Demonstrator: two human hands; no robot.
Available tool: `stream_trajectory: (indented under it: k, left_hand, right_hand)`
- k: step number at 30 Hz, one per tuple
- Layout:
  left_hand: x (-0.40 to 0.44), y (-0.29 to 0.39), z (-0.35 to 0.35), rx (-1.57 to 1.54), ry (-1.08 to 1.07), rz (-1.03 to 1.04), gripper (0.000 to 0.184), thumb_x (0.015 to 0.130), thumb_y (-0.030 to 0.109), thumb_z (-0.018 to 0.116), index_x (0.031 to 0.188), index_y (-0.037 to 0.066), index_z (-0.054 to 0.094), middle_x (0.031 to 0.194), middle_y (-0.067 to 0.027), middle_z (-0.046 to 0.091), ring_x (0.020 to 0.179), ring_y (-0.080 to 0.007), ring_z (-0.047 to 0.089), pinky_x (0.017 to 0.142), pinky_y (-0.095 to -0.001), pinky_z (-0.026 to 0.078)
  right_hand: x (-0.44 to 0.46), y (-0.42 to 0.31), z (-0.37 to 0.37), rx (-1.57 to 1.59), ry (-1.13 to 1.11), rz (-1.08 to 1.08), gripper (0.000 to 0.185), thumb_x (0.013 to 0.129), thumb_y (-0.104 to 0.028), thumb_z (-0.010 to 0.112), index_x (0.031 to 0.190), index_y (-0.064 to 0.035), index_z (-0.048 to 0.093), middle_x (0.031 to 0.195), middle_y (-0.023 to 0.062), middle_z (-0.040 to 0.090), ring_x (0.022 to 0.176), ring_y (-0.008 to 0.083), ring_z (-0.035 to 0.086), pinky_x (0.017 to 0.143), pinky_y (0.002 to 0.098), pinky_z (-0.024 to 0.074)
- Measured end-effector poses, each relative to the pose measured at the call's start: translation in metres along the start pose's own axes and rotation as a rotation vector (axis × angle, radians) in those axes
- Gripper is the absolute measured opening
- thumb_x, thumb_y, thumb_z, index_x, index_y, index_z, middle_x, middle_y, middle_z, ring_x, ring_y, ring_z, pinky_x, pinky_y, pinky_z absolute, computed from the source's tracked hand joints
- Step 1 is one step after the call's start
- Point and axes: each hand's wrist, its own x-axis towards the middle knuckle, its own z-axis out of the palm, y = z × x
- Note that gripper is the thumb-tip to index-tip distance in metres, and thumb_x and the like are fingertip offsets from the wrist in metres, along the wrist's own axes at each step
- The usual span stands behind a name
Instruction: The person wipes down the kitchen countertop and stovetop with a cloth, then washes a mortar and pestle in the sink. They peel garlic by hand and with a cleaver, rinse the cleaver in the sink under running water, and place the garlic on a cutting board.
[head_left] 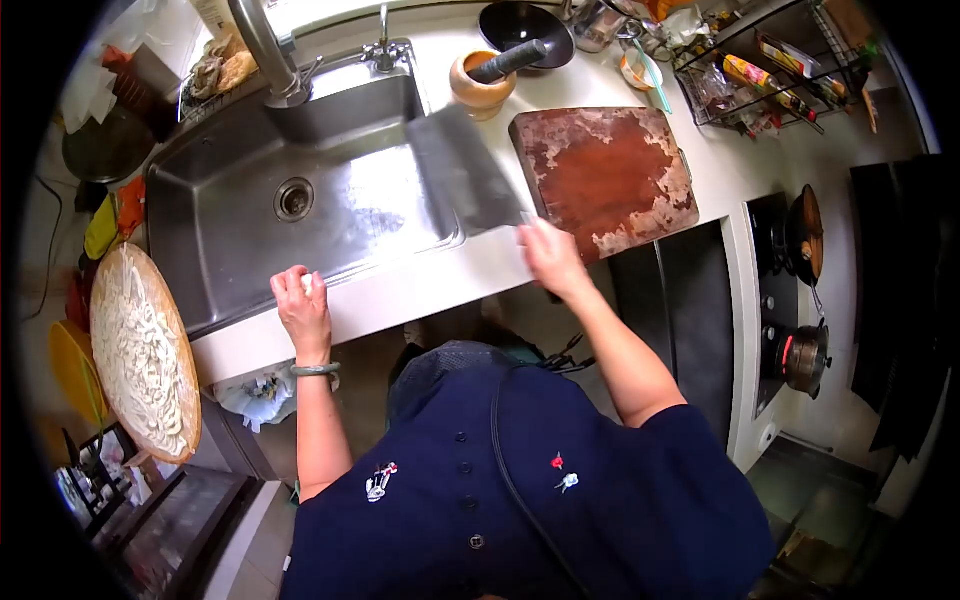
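Observation:
My right hand (552,258) is wrapped round the handle of a cleaver (462,165). Its broad grey blade, smeared by motion, hangs over the right edge of the sink (375,200) and the counter beside it. My left hand (302,312), wearing a bracelet on the wrist, is at the sink's front edge. Its fingers are closed on a small white piece (308,285), mostly hidden, whose kind I cannot make out. Right of the cleaver lies a worn reddish-brown cutting board (605,180). Behind the blade stands a wooden mortar (482,95) with a dark pestle (508,62) leaning in it.
A round tray of floury noodles (140,350) stands left of the sink. The faucet (268,50) rises at the back. A black bowl (528,32), a small cup (640,70) and a wire rack (770,70) line the counter. A pot (805,360) sits on the stove at right.

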Motion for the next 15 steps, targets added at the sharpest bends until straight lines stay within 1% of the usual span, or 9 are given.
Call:
stream_trajectory:
  k: [1, 2, 3, 5, 7, 9, 11, 13, 15]
  left_hand:
    - [0.004, -0.002, 0.002, -0.002, 0.004, -0.005, 0.015, 0.086, 0.013, 0.056, 0.094, 0.000, 0.055, 0.092, -0.0163, 0.049, 0.082, -0.0326, 0.052, 0.073, -0.0402, 0.044]
    - [0.006, -0.002, 0.004, -0.012, 0.005, 0.000, 0.015, 0.086, 0.013, 0.056, 0.094, 0.000, 0.055, 0.092, -0.0163, 0.049, 0.082, -0.0326, 0.052, 0.073, -0.0402, 0.044]
    - [0.005, -0.002, 0.006, -0.016, 0.011, 0.004, 0.016, 0.086, 0.014, 0.056, 0.094, 0.000, 0.055, 0.091, -0.0164, 0.049, 0.082, -0.0327, 0.052, 0.073, -0.0402, 0.044]
    - [0.005, 0.001, 0.011, 0.002, 0.008, 0.006, 0.018, 0.084, 0.014, 0.058, 0.096, 0.002, 0.054, 0.093, -0.0156, 0.049, 0.083, -0.0334, 0.053, 0.073, -0.0411, 0.045]
    - [0.005, 0.009, 0.019, 0.019, 0.001, 0.032, 0.017, 0.084, 0.014, 0.058, 0.096, 0.002, 0.054, 0.093, -0.0156, 0.049, 0.084, -0.0334, 0.053, 0.073, -0.0411, 0.044]
    - [0.008, 0.024, 0.026, 0.038, -0.002, 0.057, 0.017, 0.084, 0.014, 0.058, 0.096, 0.002, 0.054, 0.093, -0.0156, 0.049, 0.084, -0.0333, 0.053, 0.073, -0.0412, 0.044]
    - [0.009, 0.042, 0.033, 0.022, -0.062, 0.045, 0.017, 0.084, 0.014, 0.057, 0.095, 0.002, 0.054, 0.093, -0.0157, 0.049, 0.083, -0.0334, 0.053, 0.072, -0.0409, 0.044]
    - [0.011, 0.062, 0.040, 0.041, -0.067, 0.051, 0.017, 0.084, 0.015, 0.058, 0.095, 0.002, 0.054, 0.093, -0.0155, 0.049, 0.083, -0.0332, 0.053, 0.072, -0.0407, 0.045]
    - [0.011, 0.080, 0.047, 0.066, -0.081, 0.049, 0.017, 0.084, 0.015, 0.058, 0.095, 0.002, 0.055, 0.094, -0.0154, 0.049, 0.083, -0.0330, 0.053, 0.072, -0.0405, 0.045]
  right_hand:
    - [-0.013, 0.013, -0.022, 0.124, 0.016, 0.084, 0.029, 0.094, -0.029, 0.047, 0.085, -0.0035, 0.055, 0.057, 0.0061, 0.050, 0.046, 0.0133, 0.048, 0.044, 0.0302, 0.0390]
    - [-0.026, 0.017, -0.047, 0.416, 0.003, 0.250, 0.029, 0.095, -0.032, 0.044, 0.084, -0.0070, 0.053, 0.054, 0.0007, 0.045, 0.041, 0.0092, 0.042, 0.038, 0.0259, 0.0345]
    - [-0.036, 0.030, -0.069, 0.355, 0.117, 0.245, 0.030, 0.096, -0.034, 0.042, 0.084, -0.0078, 0.050, 0.053, -0.0017, 0.042, 0.039, 0.0078, 0.040, 0.035, 0.0246, 0.0338]
    - [-0.047, 0.068, -0.119, 0.419, 0.312, 0.352, 0.034, 0.096, -0.036, 0.042, 0.083, -0.0058, 0.049, 0.052, 0.0009, 0.043, 0.035, 0.0093, 0.040, 0.032, 0.0266, 0.0358]
    - [-0.047, 0.110, -0.169, 0.405, 0.455, 0.423, 0.037, 0.097, -0.041, 0.036, 0.081, -0.0091, 0.045, 0.051, -0.0005, 0.040, 0.035, 0.0091, 0.037, 0.031, 0.0256, 0.0346]
    - [-0.039, 0.150, -0.211, 0.393, 0.552, 0.475, 0.039, 0.097, -0.043, 0.034, 0.080, -0.0098, 0.044, 0.051, -0.0008, 0.039, 0.035, 0.0099, 0.036, 0.031, 0.0262, 0.0338]
    - [-0.028, 0.176, -0.240, 0.394, 0.555, 0.507, 0.040, 0.096, -0.045, 0.037, 0.079, -0.0096, 0.044, 0.051, -0.0008, 0.039, 0.036, 0.0101, 0.036, 0.032, 0.0267, 0.0337]
    - [-0.013, 0.196, -0.256, 0.407, 0.534, 0.524, 0.040, 0.095, -0.045, 0.037, 0.079, -0.0095, 0.044, 0.050, -0.0007, 0.039, 0.036, 0.0101, 0.036, 0.033, 0.0268, 0.0338]
    - [0.003, 0.201, -0.265, 0.331, 0.417, 0.550, 0.040, 0.095, -0.045, 0.039, 0.078, -0.0093, 0.044, 0.050, -0.0001, 0.040, 0.036, 0.0100, 0.036, 0.033, 0.0266, 0.0338]
